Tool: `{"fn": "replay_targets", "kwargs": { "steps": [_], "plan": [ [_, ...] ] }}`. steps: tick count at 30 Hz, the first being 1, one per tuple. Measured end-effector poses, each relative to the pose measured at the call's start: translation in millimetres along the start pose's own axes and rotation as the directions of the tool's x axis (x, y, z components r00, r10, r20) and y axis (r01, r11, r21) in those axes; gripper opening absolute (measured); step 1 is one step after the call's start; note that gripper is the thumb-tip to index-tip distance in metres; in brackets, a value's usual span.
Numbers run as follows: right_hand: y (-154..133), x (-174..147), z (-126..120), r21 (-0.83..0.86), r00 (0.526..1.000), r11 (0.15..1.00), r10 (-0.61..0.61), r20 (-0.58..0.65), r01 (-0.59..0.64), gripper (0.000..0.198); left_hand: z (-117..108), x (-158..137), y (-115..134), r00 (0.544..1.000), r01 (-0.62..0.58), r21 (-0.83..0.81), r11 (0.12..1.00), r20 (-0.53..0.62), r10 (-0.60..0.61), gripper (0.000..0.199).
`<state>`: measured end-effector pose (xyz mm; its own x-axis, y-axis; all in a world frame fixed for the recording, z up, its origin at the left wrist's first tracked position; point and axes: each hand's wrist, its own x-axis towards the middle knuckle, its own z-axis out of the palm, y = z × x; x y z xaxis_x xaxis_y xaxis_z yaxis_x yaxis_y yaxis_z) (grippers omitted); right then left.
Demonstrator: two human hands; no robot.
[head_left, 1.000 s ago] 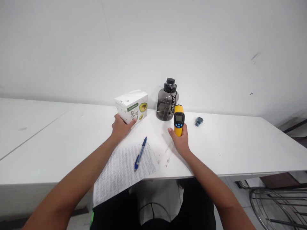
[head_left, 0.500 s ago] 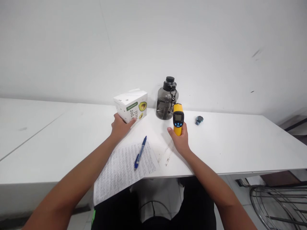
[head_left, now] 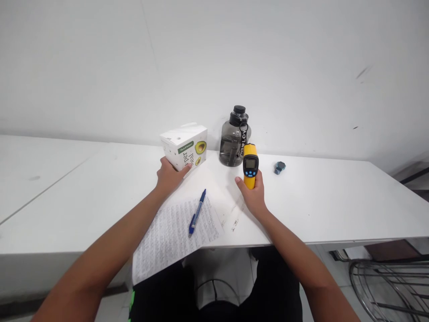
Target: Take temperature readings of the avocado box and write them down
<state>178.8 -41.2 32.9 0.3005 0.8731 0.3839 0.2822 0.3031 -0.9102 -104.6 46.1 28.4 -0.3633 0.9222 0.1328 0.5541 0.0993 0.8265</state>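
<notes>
Head: "per" on box (head_left: pixel 184 151), "LOV" on bottle (head_left: pixel 230 142)

Translucent dark bottle (head_left: pixel 229 145), bluish watch (head_left: pixel 280 167), blue pen (head_left: pixel 196 215) on handwritten sheet (head_left: pixel 167 239)

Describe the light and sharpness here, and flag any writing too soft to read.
In the head view, light is diffuse, with faint shadows on the white table; in the head view, the lines on the paper are too soft to read; also in the head view, no reading can be made out on the yellow thermometer.
</notes>
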Motion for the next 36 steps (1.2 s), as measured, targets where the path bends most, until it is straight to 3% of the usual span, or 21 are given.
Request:
{"fn": "replay_targets", "kwargs": {
  "steps": [21, 29, 33, 36],
  "plan": [
    [-1.8, -1.2, -0.1, 0.019, 1.000, 1.000, 0.023, -0.002, -0.023, 0.050, -2.0, -1.8, 2.5, 0.999, 0.024, 0.003, 1.000, 0.023, -0.024, 0.080],
    [-0.5, -0.4, 0.1, -0.001, 0.999, 0.999, 0.034, 0.011, -0.034, 0.061, -2.3, -3.2, 4.9, 0.999, 0.030, 0.020, 0.999, 0.027, -0.031, 0.078],
    [0.8, 3.8, -2.6, -0.215, 0.994, 0.975, 0.070, 0.088, -0.049, 0.074, -1.6, -2.4, 3.6, 0.999, 0.023, 0.032, 0.999, 0.021, -0.024, 0.078],
    [-1.2, 8.1, -4.7, -0.525, 0.973, 0.850, 0.080, 0.216, 0.047, 0.070, -1.8, -3.5, 4.8, 0.999, 0.031, 0.058, 0.998, 0.027, -0.033, 0.077]
  ]
}}
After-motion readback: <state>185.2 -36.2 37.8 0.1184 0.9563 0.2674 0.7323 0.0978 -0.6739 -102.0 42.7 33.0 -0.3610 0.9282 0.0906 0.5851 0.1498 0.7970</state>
